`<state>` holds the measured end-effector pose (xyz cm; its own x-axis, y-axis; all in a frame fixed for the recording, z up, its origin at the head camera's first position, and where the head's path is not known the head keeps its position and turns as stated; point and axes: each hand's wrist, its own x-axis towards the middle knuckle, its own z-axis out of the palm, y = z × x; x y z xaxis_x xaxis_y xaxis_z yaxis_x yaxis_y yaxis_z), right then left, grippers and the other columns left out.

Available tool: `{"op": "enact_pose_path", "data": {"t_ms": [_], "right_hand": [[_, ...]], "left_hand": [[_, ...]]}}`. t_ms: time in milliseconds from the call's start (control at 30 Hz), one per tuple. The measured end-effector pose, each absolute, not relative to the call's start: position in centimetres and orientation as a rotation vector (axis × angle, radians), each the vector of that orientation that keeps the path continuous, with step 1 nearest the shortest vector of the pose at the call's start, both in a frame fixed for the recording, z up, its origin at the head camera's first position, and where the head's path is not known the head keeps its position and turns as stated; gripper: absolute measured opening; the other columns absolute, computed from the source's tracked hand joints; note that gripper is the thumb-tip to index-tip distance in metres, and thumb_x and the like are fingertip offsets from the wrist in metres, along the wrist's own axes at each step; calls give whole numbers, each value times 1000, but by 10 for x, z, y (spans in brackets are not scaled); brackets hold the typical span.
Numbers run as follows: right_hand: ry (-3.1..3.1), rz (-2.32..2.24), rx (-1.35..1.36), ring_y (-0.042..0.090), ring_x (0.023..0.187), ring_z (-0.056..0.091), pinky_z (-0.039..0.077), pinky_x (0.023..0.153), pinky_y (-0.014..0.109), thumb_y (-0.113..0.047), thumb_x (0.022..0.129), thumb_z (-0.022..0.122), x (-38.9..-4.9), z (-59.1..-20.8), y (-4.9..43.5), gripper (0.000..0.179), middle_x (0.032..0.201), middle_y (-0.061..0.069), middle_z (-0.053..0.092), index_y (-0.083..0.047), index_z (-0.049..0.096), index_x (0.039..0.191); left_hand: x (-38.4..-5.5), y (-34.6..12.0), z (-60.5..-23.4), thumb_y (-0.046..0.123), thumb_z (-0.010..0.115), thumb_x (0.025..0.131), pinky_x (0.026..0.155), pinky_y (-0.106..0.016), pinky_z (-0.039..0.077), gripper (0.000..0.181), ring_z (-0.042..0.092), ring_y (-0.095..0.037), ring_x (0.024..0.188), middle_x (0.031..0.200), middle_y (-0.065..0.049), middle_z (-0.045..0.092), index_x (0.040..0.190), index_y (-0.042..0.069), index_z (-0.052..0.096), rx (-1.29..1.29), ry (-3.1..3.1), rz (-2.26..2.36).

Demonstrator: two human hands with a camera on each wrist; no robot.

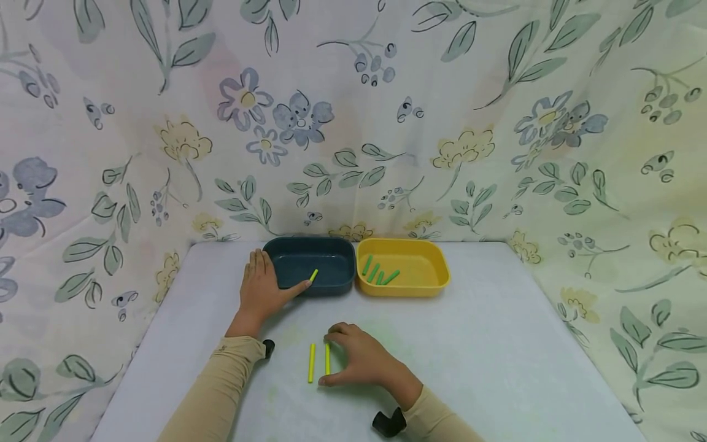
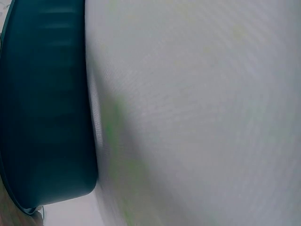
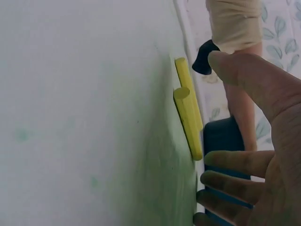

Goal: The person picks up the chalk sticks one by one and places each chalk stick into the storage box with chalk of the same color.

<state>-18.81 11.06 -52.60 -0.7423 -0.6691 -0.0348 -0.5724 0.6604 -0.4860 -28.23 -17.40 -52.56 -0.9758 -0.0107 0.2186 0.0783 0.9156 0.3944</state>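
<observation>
My left hand point(image 1: 262, 287) rests against the left end of a dark blue tray point(image 1: 276, 245), fingers straight at its side and thumb stretched along the near rim. A yellow chalk stick point(image 1: 313, 275) shows in that tray beside the thumb tip; whether they touch I cannot tell. Two more yellow chalk sticks lie side by side on the white table, the left one point(image 1: 312, 363) and the right one point(image 1: 328, 359). Around the right one, my right hand point(image 1: 361, 359) spreads thumb and fingers at its two ends. In the right wrist view the fingers point(image 3: 235, 162) look apart from both sticks.
A yellow tray point(image 1: 436, 267) holding several green chalk sticks point(image 1: 391, 277) stands against the dark blue tray's right side. Behind both hangs a floral cloth point(image 1: 353, 123). Faint green smudges mark the white tabletop point(image 1: 497, 344).
</observation>
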Motion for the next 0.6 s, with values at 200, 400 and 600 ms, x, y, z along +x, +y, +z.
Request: {"op": "enact_pose_path", "data": {"t_ms": [200,400,600], "right_hand": [[2699,-601,-1040,17,133,57,54,109,40,-78,80,78,-187,-528,108,91,147,-3,59,-19,63,147],[2741,-543,-1079,17,132,56,55,107,41,-80,78,77,-186,-531,105,92,145,-2,59,-19,64,146],[2759,-514,-1088,17,132,56,56,106,41,-80,78,77,-186,-532,103,92,146,-3,59,-19,65,145]], "left_hand": [[-282,-174,-526,90,62,81,132,-65,13,143,6,-52,163,173,-36,3,164,-14,11,-52,-2855,-603],[-283,-174,-527,91,60,81,132,-65,12,143,6,-52,163,174,-35,2,164,-14,10,-52,-2865,-597],[-283,-174,-527,92,60,80,132,-65,10,145,3,-51,164,174,-34,1,165,-13,7,-42,-2883,-603]]}}
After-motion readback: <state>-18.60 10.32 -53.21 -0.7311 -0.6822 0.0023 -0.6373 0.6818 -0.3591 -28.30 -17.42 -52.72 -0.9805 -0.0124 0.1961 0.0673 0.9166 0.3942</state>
